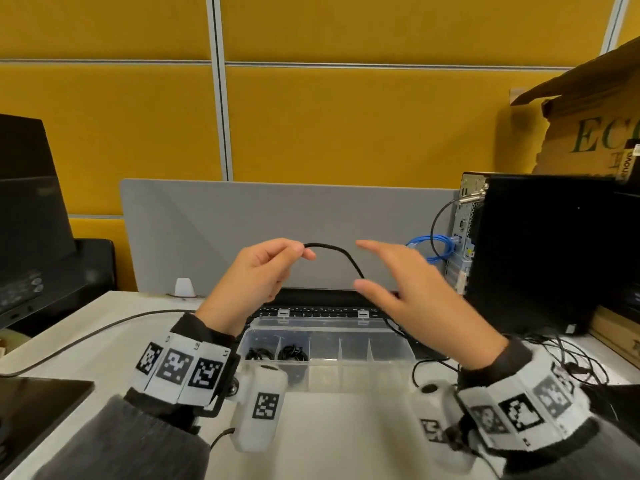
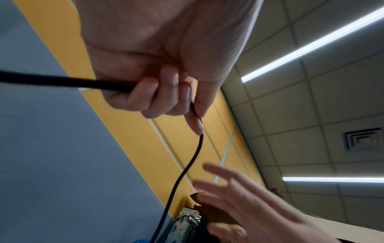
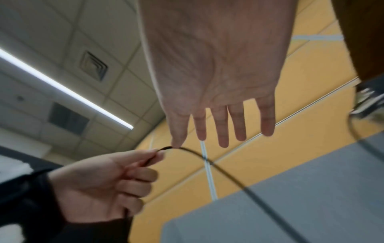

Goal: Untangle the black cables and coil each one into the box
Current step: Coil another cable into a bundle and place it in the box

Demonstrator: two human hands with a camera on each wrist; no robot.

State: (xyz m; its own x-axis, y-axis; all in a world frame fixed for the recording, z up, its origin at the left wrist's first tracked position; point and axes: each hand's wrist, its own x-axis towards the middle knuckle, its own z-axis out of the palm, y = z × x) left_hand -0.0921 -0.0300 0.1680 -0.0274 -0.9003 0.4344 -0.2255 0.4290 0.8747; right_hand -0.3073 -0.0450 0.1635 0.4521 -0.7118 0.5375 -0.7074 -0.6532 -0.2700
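My left hand is raised above the desk and pinches a thin black cable between thumb and forefinger, the other fingers curled round it. The cable arcs right and down behind my right hand, which hangs beside it with fingers straight and spread, holding nothing. Below stands the clear plastic box with dividers; its two left compartments each hold a coiled black cable. A tangle of thin black cables lies on the desk at the right.
A laptop keyboard sits just behind the box, before a grey divider panel. A black computer tower with a blue cable stands right. A monitor is at the left. A black lead crosses the white desk.
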